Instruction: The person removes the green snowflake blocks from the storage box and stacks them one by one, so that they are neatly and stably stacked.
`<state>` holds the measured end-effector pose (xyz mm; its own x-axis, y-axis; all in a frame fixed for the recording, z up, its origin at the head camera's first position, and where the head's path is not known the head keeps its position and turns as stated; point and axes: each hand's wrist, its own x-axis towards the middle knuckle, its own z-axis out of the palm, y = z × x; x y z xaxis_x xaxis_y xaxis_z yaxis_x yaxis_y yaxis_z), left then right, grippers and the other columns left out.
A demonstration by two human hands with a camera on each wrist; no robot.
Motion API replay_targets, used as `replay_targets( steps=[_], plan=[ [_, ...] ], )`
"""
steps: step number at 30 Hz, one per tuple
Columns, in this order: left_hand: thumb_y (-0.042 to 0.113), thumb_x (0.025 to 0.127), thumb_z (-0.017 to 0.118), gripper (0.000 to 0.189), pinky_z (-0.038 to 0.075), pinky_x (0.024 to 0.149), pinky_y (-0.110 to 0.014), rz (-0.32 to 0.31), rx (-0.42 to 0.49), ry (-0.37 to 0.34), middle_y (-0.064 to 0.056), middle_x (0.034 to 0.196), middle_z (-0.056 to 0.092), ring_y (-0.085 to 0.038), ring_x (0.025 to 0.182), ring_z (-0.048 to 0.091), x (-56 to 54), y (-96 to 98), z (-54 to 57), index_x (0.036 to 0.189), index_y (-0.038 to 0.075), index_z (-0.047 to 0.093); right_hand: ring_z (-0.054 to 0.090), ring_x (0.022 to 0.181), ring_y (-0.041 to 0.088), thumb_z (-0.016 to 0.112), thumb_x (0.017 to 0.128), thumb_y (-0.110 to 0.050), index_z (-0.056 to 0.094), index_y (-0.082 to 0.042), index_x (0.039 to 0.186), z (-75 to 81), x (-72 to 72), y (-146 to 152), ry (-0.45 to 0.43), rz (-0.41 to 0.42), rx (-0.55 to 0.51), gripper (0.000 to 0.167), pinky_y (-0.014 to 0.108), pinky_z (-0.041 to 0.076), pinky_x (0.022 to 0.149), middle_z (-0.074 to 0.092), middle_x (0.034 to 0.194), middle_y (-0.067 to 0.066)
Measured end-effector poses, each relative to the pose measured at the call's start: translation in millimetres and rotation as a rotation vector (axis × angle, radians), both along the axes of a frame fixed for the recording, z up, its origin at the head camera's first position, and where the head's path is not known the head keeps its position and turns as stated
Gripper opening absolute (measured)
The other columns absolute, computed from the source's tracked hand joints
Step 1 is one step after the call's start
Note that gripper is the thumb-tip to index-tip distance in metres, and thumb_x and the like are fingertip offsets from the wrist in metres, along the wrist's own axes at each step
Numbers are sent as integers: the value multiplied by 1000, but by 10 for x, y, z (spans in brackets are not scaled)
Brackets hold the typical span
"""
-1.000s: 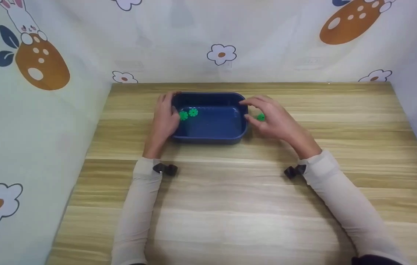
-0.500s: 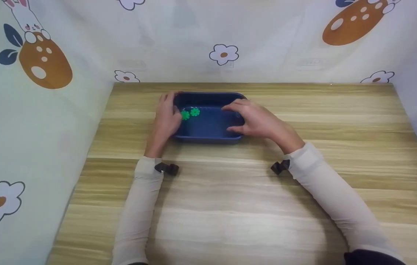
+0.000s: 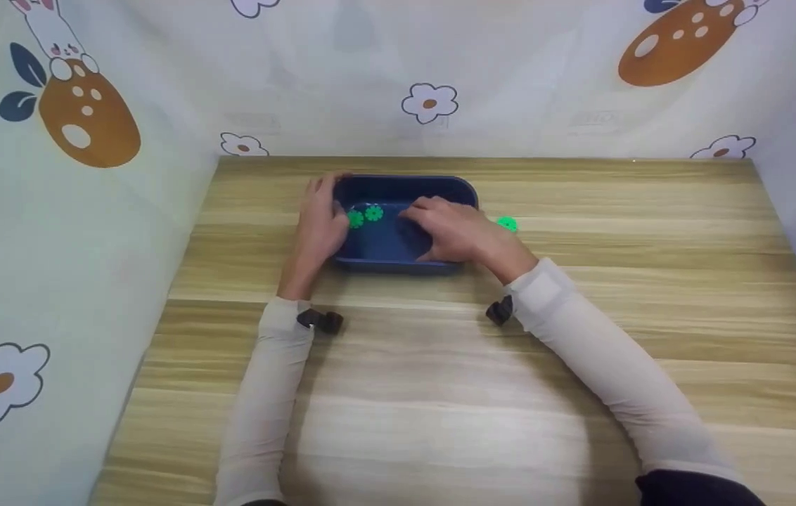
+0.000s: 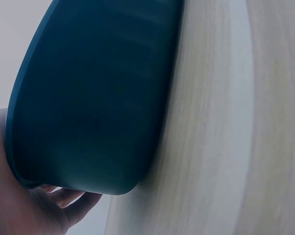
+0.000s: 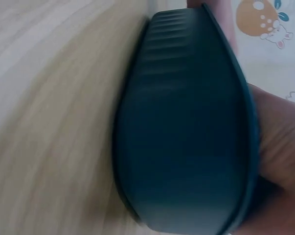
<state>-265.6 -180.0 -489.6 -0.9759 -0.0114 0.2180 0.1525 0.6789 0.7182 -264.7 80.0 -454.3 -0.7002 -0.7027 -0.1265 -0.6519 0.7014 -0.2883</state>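
Note:
A dark blue rectangular plastic tub stands on the wooden table near its far edge. My left hand grips the tub's left end, thumb over the rim and fingers along the outside; the left wrist view shows the tub wall with fingertips behind it. Inside at the left lie two green flower-shaped plastic discs, one partly behind my left thumb. My right hand reaches over the tub's right end, fingers bent down inside. Nothing shows in it, though its fingertips are partly hidden. Another green disc lies outside, right of the tub.
The wood-grain table extends around the tub. Behind it hangs a pale cloth printed with flowers and rabbits, meeting the table's far edge. Small black wrist cameras sit on both cuffs.
My right hand has moved left from beside the tub's right rim to inside it, its fingers bending lower. The disc outside shows again. My left hand stays on the tub.

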Motion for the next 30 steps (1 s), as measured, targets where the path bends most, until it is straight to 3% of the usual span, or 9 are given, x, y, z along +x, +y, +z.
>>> replay_targets(
  steps=[12, 21, 30],
  plan=[
    [-7, 99, 48, 57, 44, 124, -49, 18, -6, -41, -17, 152, 56, -32, 141, 53, 10, -1, 16, 151, 14, 58, 57, 136, 36, 84, 92, -48, 58, -9, 153, -93, -97, -452, 25, 19, 23, 77, 53, 55, 112, 58, 152, 16],
    [-8, 95, 48, 60, 45, 121, -49, -2, -9, -27, -18, 151, 56, -32, 139, 53, 9, 2, 23, 151, 12, 57, 59, 130, 35, 79, 97, -48, 59, -9, 151, -125, -171, -741, 41, -11, 11, 69, 56, 58, 105, 60, 145, 15],
    [-9, 94, 49, 62, 47, 119, -49, 0, -25, -27, -18, 154, 55, -32, 140, 53, -8, -8, 9, 151, 13, 58, 54, 134, 36, 74, 101, -45, 61, -13, 152, -172, -208, -875, 42, -18, 11, 61, 57, 56, 110, 57, 149, 15]
  ],
)
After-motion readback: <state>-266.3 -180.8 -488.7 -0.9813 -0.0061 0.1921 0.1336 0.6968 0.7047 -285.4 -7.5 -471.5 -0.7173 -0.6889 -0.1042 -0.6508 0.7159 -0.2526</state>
